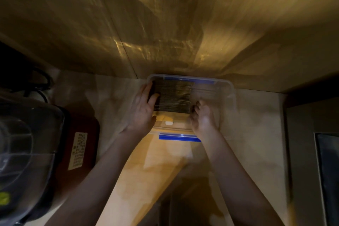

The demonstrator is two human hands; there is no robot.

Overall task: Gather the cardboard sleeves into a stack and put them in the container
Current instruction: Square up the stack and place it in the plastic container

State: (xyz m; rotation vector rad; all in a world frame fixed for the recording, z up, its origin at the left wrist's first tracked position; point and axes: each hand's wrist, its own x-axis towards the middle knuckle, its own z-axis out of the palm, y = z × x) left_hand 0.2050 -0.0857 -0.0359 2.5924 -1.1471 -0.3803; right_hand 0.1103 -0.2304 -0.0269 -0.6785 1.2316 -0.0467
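Both hands are working as one grip on the stack of cardboard sleeves (173,96): the left hand (142,110) is pressing flat against the stack's left end with its thumb lying over the top edges, and the right hand (202,118) is curling its fingers (197,106) against the near right corner, so the stack is being squeezed between them. How firmly the right hand is closing is hard to tell, since it is blurred.

Going by size, the pale surface (256,124) is carrying everything, running back to a wall washed in yellow light. At the left a dark appliance (33,145) with a clear lid is sitting well apart from the work. In the middle, against the wall, the clear plastic container (232,88) is standing open, with a blue strip (178,136) on its near side and another on the far rim. The sleeves are standing on edge inside it, filling the left and middle part; the right part is looking nearly bare, though the blur is hiding detail. A small white tab (168,122) is showing near the front wall.

To do this step well, I would say the hands should be keeping even pressure from both ends and easing the stack down squarely so no sleeve is fanning out or catching the rim.
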